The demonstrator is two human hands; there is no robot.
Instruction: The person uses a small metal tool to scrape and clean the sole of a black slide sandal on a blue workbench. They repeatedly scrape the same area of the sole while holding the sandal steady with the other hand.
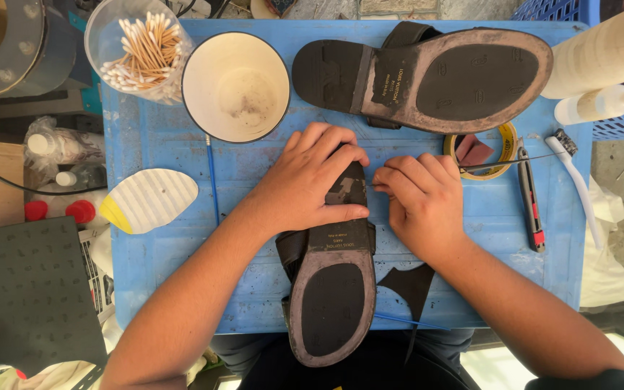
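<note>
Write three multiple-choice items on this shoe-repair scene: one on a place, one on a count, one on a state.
1. Where is the cup of cotton swabs?
A. far left corner of the blue board
B. beside the knife
C. near edge

2. How many sandals lie sole-up?
A. one
B. two
C. three

3. The white bowl is:
A. brimful
B. overturned
C. nearly empty

Answers:
1 A, it stands left of the bowl.
2 B, the far sandal and the near sandal.
3 C, only a stain marks its bottom.

The left hand presses the near sandal's heel.

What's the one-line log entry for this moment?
left hand: pressing sandal heel, sole up | right hand: beside heel, fingers curled | second sandal: lying apart
</note>
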